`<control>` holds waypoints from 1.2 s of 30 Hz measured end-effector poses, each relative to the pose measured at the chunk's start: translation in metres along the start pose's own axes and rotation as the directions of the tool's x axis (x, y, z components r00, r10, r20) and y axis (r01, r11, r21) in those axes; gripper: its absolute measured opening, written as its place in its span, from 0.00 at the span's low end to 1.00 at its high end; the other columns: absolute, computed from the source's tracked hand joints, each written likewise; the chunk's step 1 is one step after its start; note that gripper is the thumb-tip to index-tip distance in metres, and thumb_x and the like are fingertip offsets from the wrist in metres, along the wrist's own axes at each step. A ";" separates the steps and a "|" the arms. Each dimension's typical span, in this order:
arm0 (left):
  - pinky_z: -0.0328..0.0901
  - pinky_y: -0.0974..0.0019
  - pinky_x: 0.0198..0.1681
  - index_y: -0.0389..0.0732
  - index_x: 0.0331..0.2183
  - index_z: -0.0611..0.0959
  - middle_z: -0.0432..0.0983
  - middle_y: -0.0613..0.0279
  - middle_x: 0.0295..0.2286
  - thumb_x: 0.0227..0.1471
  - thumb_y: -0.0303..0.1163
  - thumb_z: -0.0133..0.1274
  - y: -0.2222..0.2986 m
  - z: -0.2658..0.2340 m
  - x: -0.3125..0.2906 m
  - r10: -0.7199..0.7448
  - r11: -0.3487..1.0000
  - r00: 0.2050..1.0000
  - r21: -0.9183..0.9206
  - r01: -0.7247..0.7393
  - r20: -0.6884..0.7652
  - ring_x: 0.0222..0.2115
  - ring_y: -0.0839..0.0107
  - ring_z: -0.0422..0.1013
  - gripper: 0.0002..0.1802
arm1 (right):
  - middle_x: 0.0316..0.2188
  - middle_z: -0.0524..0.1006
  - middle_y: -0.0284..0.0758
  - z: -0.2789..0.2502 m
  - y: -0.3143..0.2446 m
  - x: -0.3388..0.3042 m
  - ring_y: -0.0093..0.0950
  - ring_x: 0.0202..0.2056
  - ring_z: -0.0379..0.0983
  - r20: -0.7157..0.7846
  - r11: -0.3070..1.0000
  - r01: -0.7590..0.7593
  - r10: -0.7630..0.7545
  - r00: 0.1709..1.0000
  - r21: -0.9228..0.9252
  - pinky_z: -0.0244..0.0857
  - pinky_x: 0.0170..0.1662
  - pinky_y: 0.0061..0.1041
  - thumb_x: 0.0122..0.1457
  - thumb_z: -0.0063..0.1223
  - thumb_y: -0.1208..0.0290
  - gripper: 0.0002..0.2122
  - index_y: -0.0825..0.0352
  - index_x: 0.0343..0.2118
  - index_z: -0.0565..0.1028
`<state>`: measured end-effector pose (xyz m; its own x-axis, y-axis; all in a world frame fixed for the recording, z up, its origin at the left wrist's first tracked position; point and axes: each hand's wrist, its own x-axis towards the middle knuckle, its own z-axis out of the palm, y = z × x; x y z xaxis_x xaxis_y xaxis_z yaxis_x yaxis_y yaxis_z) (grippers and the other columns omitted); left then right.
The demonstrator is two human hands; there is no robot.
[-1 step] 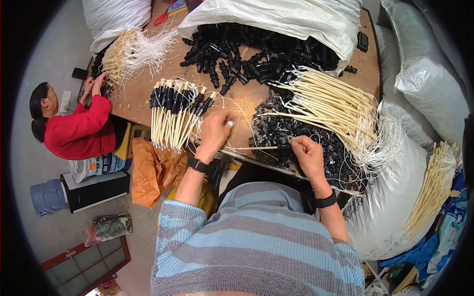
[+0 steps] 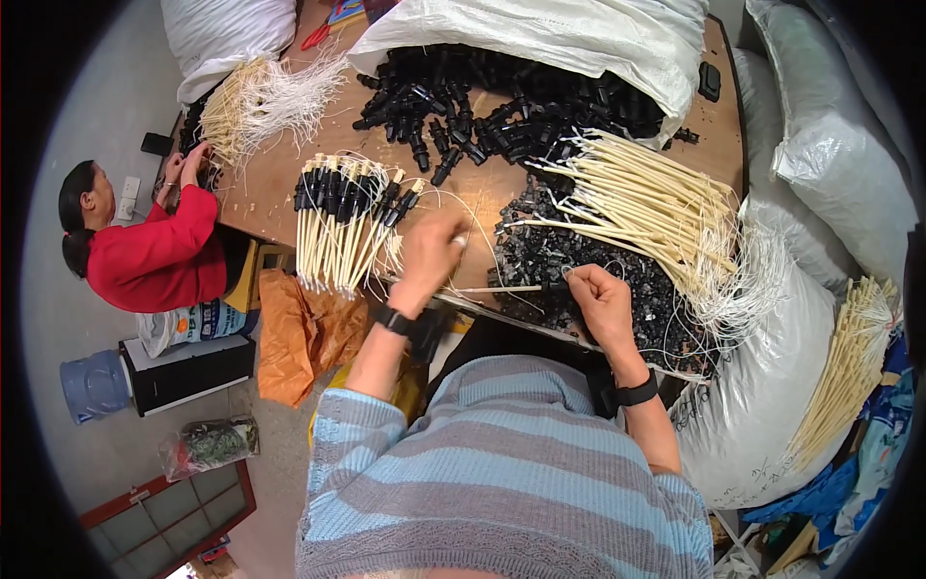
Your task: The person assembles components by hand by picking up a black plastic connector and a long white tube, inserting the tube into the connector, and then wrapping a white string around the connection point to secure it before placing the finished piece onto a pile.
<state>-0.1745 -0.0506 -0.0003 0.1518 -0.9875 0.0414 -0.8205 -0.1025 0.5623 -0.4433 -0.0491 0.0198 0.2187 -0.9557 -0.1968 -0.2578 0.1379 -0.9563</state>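
Observation:
In my right hand, thumb and fingers are pinched at a black plastic fitting on the end of a thin cream-coloured stick. The stick lies level, reaching left over the table's near edge. My left hand is curled and a little blurred above the stick's left side, with a small white spot at its fingers. Whatever it holds cannot be made out. To its left sits a bundle of cream sticks with black fittings and white strings. Beyond my right hand, bare cream sticks lie piled with strings trailing right.
Small black pieces cover the table's near right part. Loose black fittings spill from a white woven sack at the back. A person in red works at the left beside another stick pile. Full white sacks stand right.
My left hand has shifted slightly to the right. My right hand and the stick stay in place.

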 end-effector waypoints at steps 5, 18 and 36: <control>0.68 0.63 0.33 0.39 0.33 0.80 0.76 0.57 0.28 0.40 0.13 0.54 0.010 0.032 0.029 0.305 0.941 0.952 -0.147 -0.304 -0.017 0.28 0.63 0.73 0.15 | 0.14 0.65 0.19 -0.001 0.001 0.002 0.08 0.19 0.55 0.041 0.998 -0.037 0.035 0.999 0.049 0.48 0.21 0.14 0.59 0.54 0.74 0.05 0.71 0.29 0.77; 0.69 0.67 0.34 0.37 0.32 0.82 0.78 0.58 0.28 0.40 0.16 0.56 0.011 0.017 0.029 0.005 0.985 1.000 -0.172 -0.006 -0.005 0.29 0.67 0.74 0.13 | 0.16 0.63 0.16 -0.003 0.008 0.004 0.07 0.19 0.52 -0.007 0.990 -0.056 0.058 0.998 0.127 0.43 0.22 0.13 0.61 0.53 0.75 0.05 0.70 0.31 0.77; 0.68 0.64 0.34 0.43 0.33 0.85 0.75 0.61 0.31 0.39 0.16 0.54 0.118 0.044 -0.032 0.490 0.812 0.841 -0.231 -0.536 -0.229 0.32 0.61 0.72 0.17 | 0.21 0.68 0.19 0.006 0.019 0.004 0.08 0.22 0.57 0.090 0.906 -0.115 0.085 0.992 0.408 0.50 0.25 0.12 0.60 0.48 0.80 0.05 0.68 0.30 0.77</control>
<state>-0.2998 -0.0367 0.0286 -0.1484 -0.8535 0.4995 -0.6203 0.4737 0.6251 -0.4417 -0.0491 -0.0001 0.2796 -0.9133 -0.2962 0.1255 0.3406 -0.9318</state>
